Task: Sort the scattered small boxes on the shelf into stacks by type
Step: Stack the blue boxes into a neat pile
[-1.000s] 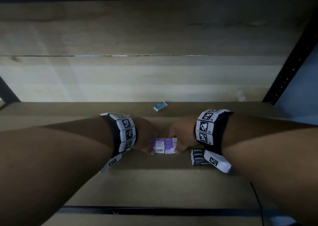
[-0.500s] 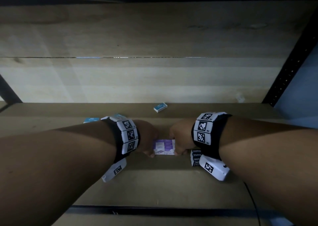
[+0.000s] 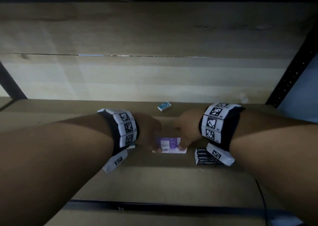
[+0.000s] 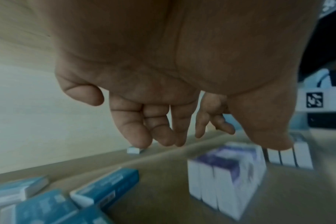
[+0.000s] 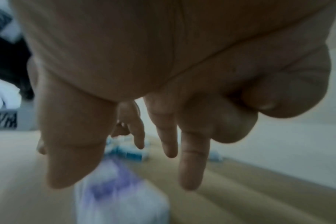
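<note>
A stack of purple-and-white boxes [image 3: 169, 145] stands on the brown shelf [image 3: 154, 177], between my hands. My left hand [image 3: 149, 132] hovers at its left with loose fingers [image 4: 163, 136] holding nothing, and the purple stack [image 4: 226, 171] sits below the thumb. To the right, my right hand [image 3: 185, 131] hangs over the same stack [image 5: 117, 195] with fingers [image 5: 190, 166] straight and empty. A stack of black staples boxes [image 3: 204, 156] lies under my right wrist. Teal boxes [image 4: 105, 186] lie to the left.
One small blue box [image 3: 164, 106] lies alone near the pale back wall [image 3: 154, 81]. A black upright post [image 3: 290, 74] bounds the shelf on the right. The shelf's dark front edge [image 3: 154, 205] runs below my arms.
Both hands held the purple stack by its sides before. Now they have lifted a little and their fingers have loosened off it.
</note>
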